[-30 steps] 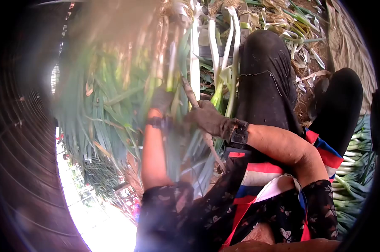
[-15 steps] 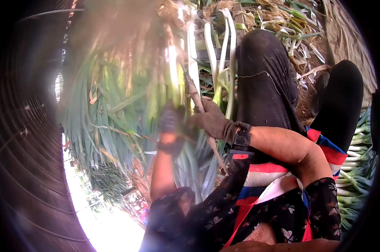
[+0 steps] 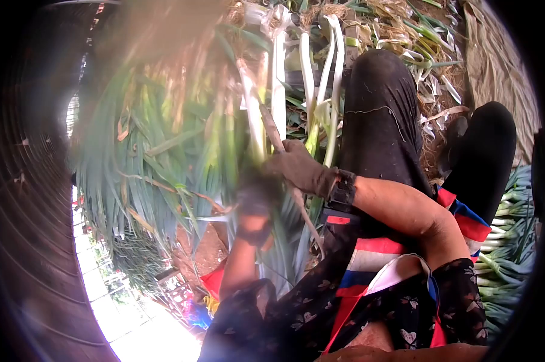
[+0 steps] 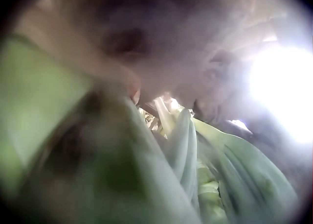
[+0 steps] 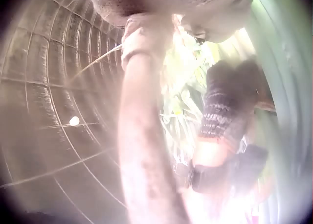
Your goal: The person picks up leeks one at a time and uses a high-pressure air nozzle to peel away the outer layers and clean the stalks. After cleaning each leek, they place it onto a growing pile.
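Note:
In the head view my gloved right hand (image 3: 302,169) grips a long brown stick (image 3: 274,130) that slants down toward my lap. The right wrist view shows the stick (image 5: 146,150) large, with the right glove (image 5: 161,3) round its upper part. My gloved left hand (image 3: 257,196), motion-blurred, is just left of the right one, closed round the green leaves of a leek (image 3: 253,114) whose white stalk points up. Its striped glove (image 5: 220,109) shows in the right wrist view. In the left wrist view blurred glove covers the top above broad green leaves (image 4: 254,165); the fingertips are unclear.
Leeks with white stalks (image 3: 307,69) lie beyond my hands. A leafy heap (image 3: 152,151) spreads left, with dry scraps (image 3: 429,57) at the top right. My bent knee (image 3: 381,114) is right of the hands. More leeks (image 3: 504,253) lie stacked far right.
My left hand has moved down toward my lap and slightly right, closer to the right hand. The right hand remains on the stick in nearly the same place.

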The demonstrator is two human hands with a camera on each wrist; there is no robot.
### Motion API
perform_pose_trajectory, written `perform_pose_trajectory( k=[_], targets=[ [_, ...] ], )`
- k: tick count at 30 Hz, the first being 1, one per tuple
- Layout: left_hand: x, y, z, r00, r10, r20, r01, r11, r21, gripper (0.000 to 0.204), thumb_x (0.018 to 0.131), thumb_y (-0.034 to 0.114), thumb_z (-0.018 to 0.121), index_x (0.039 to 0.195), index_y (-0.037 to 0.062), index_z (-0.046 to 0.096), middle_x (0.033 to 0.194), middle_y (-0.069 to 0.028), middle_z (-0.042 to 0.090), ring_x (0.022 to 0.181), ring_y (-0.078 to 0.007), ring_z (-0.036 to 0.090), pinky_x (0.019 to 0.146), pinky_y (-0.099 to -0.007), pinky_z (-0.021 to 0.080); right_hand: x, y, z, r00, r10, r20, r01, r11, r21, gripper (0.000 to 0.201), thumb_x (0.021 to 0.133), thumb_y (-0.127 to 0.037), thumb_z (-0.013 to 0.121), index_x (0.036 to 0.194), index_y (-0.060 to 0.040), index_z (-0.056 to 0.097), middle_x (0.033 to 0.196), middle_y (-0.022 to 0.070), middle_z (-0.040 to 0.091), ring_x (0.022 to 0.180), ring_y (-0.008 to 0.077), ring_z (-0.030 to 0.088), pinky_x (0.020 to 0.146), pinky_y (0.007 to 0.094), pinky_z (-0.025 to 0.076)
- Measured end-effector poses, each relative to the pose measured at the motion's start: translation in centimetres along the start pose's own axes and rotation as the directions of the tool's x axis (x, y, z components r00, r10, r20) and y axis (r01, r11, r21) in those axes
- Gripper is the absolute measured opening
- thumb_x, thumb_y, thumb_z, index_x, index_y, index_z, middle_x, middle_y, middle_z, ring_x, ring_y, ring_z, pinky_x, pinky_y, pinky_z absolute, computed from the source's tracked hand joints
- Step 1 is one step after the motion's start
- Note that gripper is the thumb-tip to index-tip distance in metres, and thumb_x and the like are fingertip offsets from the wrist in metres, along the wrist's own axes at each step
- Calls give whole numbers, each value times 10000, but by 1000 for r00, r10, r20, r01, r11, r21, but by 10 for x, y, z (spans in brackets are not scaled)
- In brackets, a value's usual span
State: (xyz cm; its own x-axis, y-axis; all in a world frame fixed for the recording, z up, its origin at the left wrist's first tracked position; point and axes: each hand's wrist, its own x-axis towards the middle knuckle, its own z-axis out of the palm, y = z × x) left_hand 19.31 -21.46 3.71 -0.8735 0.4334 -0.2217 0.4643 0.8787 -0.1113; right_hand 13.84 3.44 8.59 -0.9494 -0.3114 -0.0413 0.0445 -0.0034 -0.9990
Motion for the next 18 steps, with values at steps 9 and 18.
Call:
perform_pose_trajectory(
  k=[9,18],
  targets=[
    [18,29,-30,941,251,-226,63,527,847,305,745,214,687,922,12,544,847,-190,594,782,-370,606,710,-418,498,49,-12,-22,965,-252,70,254,843,-475,205,728,-143,661,924,-167,718,770,115,657,681,288,609,619,359,461],
    [18,43,-70,959,-69,-273,6,974,-224,247,750,174,644,931,28,562,816,-151,587,753,-333,597,676,-384,491,35,-23,-18,996,81,42,-79,996,-52,168,778,-193,636,851,-50,687,699,88,622,587,214,588,578,326,480]
  ],
)
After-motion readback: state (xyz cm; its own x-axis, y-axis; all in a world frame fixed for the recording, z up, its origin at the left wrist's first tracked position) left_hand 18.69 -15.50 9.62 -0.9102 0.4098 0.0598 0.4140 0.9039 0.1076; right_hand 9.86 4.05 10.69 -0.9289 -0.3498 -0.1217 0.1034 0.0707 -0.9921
